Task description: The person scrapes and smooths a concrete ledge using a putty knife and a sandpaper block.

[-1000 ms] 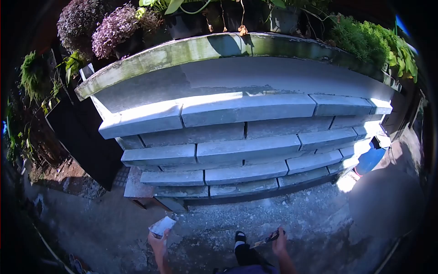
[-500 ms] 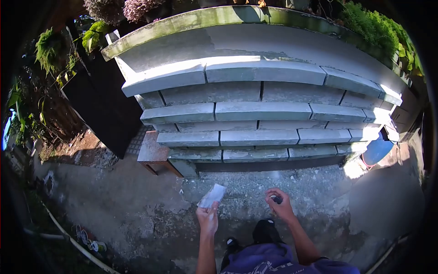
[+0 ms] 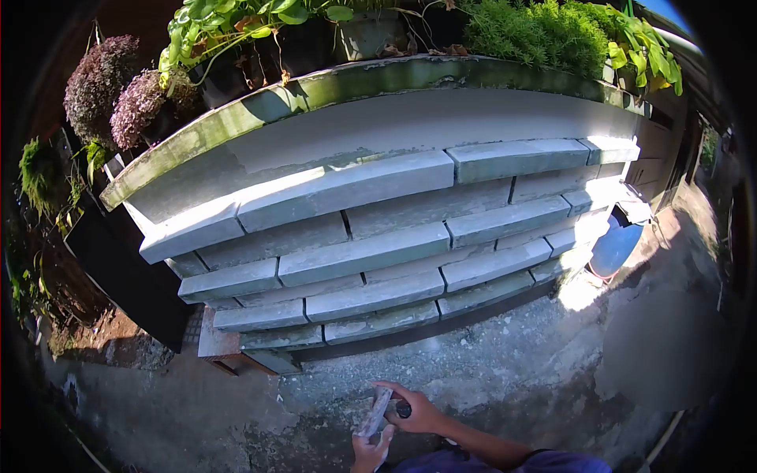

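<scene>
A thin, pale, flat piece (image 3: 374,411), like a folded sheet of paper or sandpaper, is tilted up between my two hands. My left hand (image 3: 371,453) grips its lower end, thumb against the face and fingers around the edge. My right hand (image 3: 422,415) has its fingertips at the upper end of the piece. Tucked in the right palm is a small dark round object (image 3: 403,410); its kind is not clear. Both hands are in front of a stepped wall of pale slabs (image 3: 363,244), apart from it.
Potted plants (image 3: 536,31) line the mossy ledge (image 3: 339,85) on top of the wall. A small brown table (image 3: 217,339) touches the wall's left end. At the right end stands a blue drum (image 3: 617,251). The concrete floor (image 3: 505,355) is rough and stained.
My hands have come together, the right one moving left to the pale piece, which is now seen more edge-on. The view has turned and lifted, showing more plants.
</scene>
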`<state>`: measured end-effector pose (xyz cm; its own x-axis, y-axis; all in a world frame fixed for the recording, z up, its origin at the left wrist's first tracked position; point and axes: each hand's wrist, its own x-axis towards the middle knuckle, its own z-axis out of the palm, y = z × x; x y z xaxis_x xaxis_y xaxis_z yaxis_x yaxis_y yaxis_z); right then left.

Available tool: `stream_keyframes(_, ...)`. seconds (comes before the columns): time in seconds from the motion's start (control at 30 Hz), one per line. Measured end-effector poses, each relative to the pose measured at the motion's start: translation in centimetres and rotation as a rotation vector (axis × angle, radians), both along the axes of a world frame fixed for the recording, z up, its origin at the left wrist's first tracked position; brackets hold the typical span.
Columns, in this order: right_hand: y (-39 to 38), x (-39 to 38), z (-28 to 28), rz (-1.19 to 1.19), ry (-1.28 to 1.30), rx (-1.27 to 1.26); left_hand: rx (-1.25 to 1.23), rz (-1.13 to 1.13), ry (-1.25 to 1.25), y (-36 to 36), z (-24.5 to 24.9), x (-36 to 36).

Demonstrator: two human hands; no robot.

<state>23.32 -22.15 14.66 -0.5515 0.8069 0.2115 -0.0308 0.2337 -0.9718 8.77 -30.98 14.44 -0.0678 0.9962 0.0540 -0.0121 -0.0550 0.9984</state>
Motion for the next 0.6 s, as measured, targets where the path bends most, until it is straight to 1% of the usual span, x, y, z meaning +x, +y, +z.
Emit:
stream_keyframes(0.03, 0.7, 1.7, 0.3, -0.018, -0.013, 0.066, -0.080, -0.023, 0.103, 0.8, 0.9, 0.8)
stream_keyframes(0.07, 1.1, 3.3, 0.4, 0.020, -0.053, -0.047, -0.235, -0.048, 0.067, 1.6, 1.0, 1.4)
stream_keyframes(0.17, 2.4, 6.8, 0.0, 0.096, -0.079, -0.125, -0.224, -0.151, 0.109, 2.9, -1.8, 3.0)
stream_keyframes(0.27, 3.1, 7.0, -3.0, 0.143, 0.205, -0.243, -0.247, -0.141, -0.193, 2.7, -2.5, 5.9)
stream_keyframes(0.37, 3.3, 6.7, -4.1, 0.174, 0.185, -0.262, -0.255, -0.145, -0.321, 2.5, -4.0, 6.1)
stream_keyframes(0.4, 3.2, 6.1, -3.9, 0.166, 0.216, -0.309, -0.224, -0.144, -0.262, 2.7, -4.2, 5.8)
stream_keyframes(0.5, 3.4, 3.7, -3.2, 0.252, 0.377, -0.329, -0.113, -0.149, -0.006, 2.9, -3.6, 3.5)
stream_keyframes(0.6, 5.6, 1.4, -1.6, 0.363, 0.490, -0.472, 0.010, -0.139, 0.168, 3.7, -3.0, 0.8)
